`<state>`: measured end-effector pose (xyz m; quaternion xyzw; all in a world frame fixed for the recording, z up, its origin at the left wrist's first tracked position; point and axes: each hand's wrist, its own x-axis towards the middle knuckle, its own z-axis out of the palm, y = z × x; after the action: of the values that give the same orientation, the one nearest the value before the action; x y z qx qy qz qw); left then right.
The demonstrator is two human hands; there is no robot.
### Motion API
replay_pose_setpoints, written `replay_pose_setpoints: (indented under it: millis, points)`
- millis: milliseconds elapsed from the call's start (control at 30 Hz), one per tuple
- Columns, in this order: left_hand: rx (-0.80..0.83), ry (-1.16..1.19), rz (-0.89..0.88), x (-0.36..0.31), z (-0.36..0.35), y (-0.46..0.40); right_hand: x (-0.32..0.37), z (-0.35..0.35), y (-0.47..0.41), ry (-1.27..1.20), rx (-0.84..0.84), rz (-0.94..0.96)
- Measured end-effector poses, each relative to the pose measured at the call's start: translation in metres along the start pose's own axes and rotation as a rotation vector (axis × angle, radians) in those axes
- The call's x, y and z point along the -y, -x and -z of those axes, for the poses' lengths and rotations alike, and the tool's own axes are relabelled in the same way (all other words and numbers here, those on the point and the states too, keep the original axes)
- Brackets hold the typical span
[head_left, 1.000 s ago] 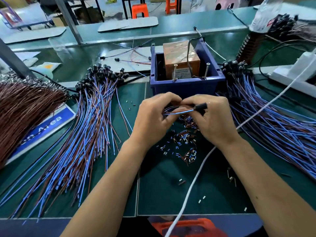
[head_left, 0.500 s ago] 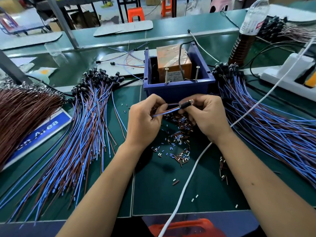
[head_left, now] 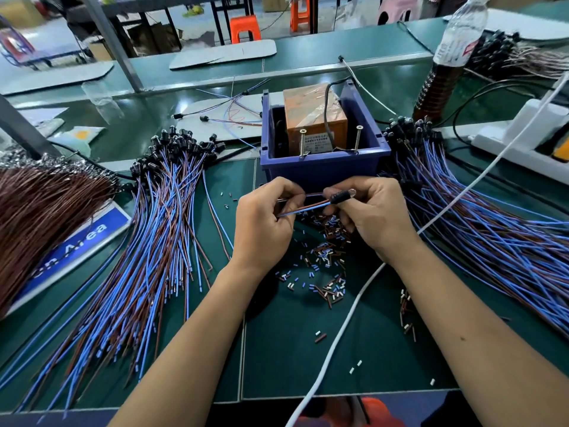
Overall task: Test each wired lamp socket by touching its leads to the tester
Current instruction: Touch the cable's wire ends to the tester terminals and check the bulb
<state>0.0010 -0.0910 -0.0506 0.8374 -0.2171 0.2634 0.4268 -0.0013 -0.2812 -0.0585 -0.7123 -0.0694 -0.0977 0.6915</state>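
Centrally, just before the blue bin [head_left: 323, 172], the right hand [head_left: 374, 215] pinches the black lamp socket [head_left: 340, 196]. The left hand [head_left: 261, 224] pinches its blue and brown leads [head_left: 303, 208] above the worktop [head_left: 308, 359].

We have drawn our hands apart a little: our left hand [head_left: 264, 223] now pinches the blue and brown leads [head_left: 303, 207] farther from the socket [head_left: 340, 195], so more wire shows between the hands. Our right hand [head_left: 374, 215] has turned the socket, and its clear tip now points right, just before the blue bin [head_left: 323, 171].
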Motion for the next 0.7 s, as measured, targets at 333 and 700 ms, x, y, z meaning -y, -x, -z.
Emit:
replay_pose_setpoints:
  millis: [333,700]
  points:
    - [0.054,0.046,0.011,-0.003,0.0,-0.001,0.002,0.003,0.002,-0.075,-0.026,0.004]
    - [-0.061,0.175,0.136,-0.012,0.008,-0.001,-0.001,0.005,0.004,0.065,-0.056,0.174]
